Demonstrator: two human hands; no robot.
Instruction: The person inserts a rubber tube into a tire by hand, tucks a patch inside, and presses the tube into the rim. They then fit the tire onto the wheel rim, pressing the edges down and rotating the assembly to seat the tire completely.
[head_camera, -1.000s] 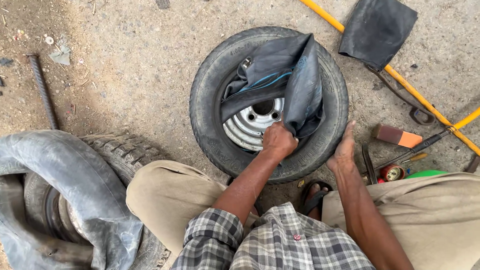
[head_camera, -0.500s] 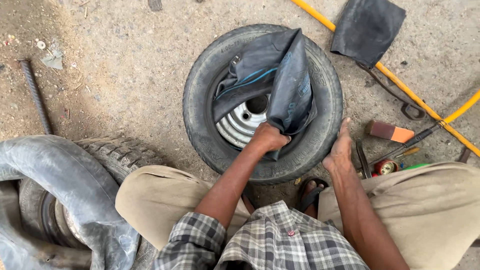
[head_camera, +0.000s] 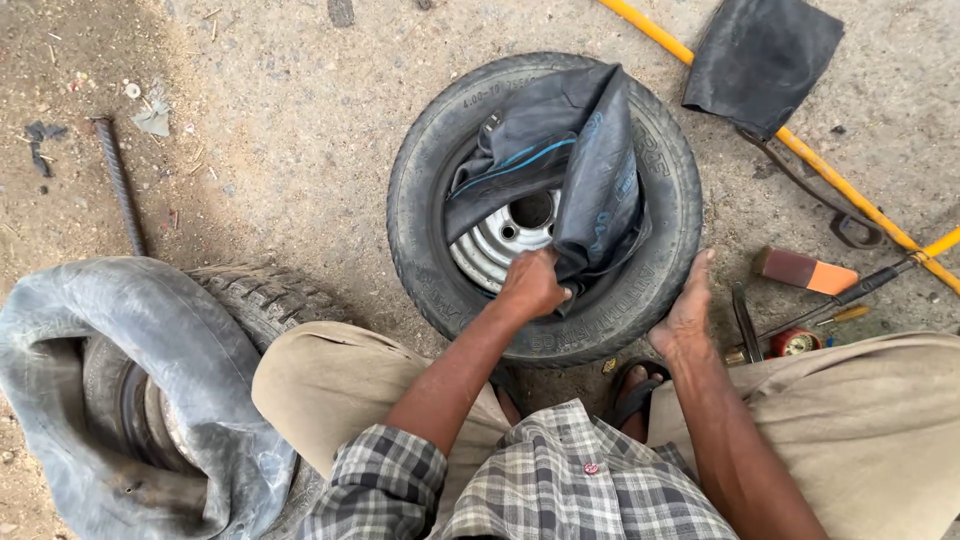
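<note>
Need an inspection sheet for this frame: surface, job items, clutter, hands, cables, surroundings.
Surface: bare concrete ground, dusty, with small debris.
Job's things: small tyre lying flat on its grey steel rim; black inner tube bunched up and hanging partly out of it.
Clutter: brush with orange end, small tools, steel rebar rod, black rubber sheet.
Hands: left hand grips the tube's lower fold; right hand rests flat on the tyre's sidewall.
Cables: yellow hose or pipe runs diagonally at the right; a thin dark strap lies beside it.
Surroundings: second treaded tyre at left with a grey tube draped over it.
</note>
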